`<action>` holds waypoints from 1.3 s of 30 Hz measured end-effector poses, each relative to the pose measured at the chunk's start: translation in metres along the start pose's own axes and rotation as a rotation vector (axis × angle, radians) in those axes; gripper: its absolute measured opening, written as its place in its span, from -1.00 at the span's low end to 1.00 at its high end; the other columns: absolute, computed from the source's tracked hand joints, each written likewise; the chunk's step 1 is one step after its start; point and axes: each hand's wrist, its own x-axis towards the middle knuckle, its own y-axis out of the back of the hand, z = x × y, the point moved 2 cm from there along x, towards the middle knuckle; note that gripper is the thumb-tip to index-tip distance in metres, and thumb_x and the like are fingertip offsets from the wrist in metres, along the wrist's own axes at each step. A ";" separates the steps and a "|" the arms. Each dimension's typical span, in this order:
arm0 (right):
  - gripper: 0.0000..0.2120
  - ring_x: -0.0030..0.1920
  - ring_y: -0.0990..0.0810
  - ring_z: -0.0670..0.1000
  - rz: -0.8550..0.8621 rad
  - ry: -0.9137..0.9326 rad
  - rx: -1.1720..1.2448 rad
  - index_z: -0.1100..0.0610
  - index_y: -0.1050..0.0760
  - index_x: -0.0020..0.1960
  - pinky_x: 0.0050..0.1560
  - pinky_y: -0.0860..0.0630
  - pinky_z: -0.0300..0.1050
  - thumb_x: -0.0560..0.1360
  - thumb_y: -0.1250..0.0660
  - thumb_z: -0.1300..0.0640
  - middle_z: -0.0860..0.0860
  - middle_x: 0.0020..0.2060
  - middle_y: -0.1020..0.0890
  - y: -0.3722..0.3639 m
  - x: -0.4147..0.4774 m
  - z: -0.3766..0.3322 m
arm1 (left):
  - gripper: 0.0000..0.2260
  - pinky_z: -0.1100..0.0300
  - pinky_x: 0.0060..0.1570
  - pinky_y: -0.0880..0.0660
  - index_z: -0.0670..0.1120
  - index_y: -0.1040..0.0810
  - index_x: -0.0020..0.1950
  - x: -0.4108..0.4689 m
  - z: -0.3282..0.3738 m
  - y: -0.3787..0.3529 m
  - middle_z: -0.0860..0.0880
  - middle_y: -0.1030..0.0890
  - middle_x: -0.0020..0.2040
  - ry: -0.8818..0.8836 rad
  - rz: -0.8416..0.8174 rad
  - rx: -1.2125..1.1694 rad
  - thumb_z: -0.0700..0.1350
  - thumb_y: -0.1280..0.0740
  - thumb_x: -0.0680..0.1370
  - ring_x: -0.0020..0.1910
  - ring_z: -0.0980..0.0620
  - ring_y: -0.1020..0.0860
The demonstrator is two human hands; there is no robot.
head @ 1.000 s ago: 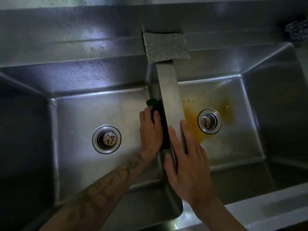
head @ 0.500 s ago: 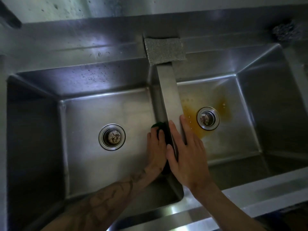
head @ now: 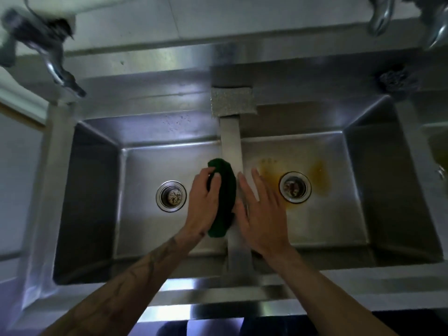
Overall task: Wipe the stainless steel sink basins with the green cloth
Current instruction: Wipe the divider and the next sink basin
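Green cloth against the divider, left-basin side

Green cloth: bunched into a long dark wad, pressed to the left face of the divider, above the floor of the left basin.
Left hand: grips the cloth, fingers curled over its upper end, forearm reaching in from below.
Right hand: holds nothing; fingers straight and slightly spread, lying along the divider's right edge over the right basin. Thumb is just beside the cloth.
Right basin floor: orange stain around the right drain.
Left drain: speckled strainer.
Grey sponge: sits on the back ledge at the divider's far end.
Tap: blurred, upper left.
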 end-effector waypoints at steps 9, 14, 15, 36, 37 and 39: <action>-0.36 0.66 -0.17 0.11 -0.064 -0.028 -0.024 -0.04 -0.12 0.69 0.56 -0.28 0.19 0.67 0.18 -0.23 0.06 0.66 -0.21 0.089 0.025 0.071 | -0.77 0.59 -0.05 -0.38 -0.08 -0.52 0.36 0.017 0.091 -0.070 -0.09 -0.55 0.19 -0.099 0.029 0.104 -0.03 -0.26 0.74 0.02 0.24 -0.52; -0.37 0.65 -0.20 0.12 -0.045 -0.072 -0.107 -0.08 -0.18 0.67 0.55 -0.29 0.25 0.65 0.12 -0.23 0.05 0.65 -0.23 0.107 0.044 0.106 | -0.65 0.13 0.19 -0.55 -0.04 -0.44 0.48 0.054 0.117 -0.093 -0.09 -0.46 0.34 -0.114 -0.009 0.240 0.10 -0.20 0.75 0.23 -0.05 -0.54; -0.36 0.65 -0.19 0.12 -0.046 -0.078 -0.111 -0.10 -0.16 0.67 0.55 -0.28 0.27 0.64 0.12 -0.24 0.05 0.66 -0.22 0.107 0.050 0.109 | -0.60 0.01 0.28 -0.52 -0.03 -0.43 0.51 0.063 0.117 -0.092 -0.12 -0.46 0.36 -0.133 -0.001 0.411 0.13 -0.17 0.75 0.28 -0.09 -0.51; -0.41 0.67 -0.08 0.18 -0.258 0.189 -0.313 -0.08 -0.06 0.69 0.62 -0.12 0.25 0.70 -0.02 -0.18 0.10 0.68 -0.12 -0.050 0.192 0.166 | -0.42 -0.10 0.64 -0.23 -0.03 -0.05 0.75 0.054 0.015 -0.082 -0.04 -0.02 0.76 -0.318 0.150 0.827 0.18 0.04 0.77 0.75 -0.01 0.04; -0.41 0.66 -0.11 0.20 -0.260 0.237 -0.321 -0.08 -0.08 0.68 0.61 -0.14 0.27 0.69 -0.04 -0.19 0.12 0.67 -0.15 -0.059 0.198 0.170 | -0.42 -0.07 0.63 -0.24 -0.04 -0.07 0.75 0.053 0.016 -0.082 -0.04 -0.04 0.76 -0.323 0.165 0.840 0.18 0.05 0.77 0.74 -0.02 0.03; -0.39 0.63 -0.17 0.24 -0.260 0.310 -0.351 -0.09 -0.09 0.68 0.59 -0.18 0.28 0.67 -0.04 -0.23 0.15 0.63 -0.22 -0.076 0.207 0.174 | -0.42 -0.03 0.63 -0.26 -0.06 -0.10 0.75 0.054 0.016 -0.082 -0.06 -0.06 0.75 -0.333 0.182 0.869 0.17 0.06 0.77 0.74 -0.02 0.01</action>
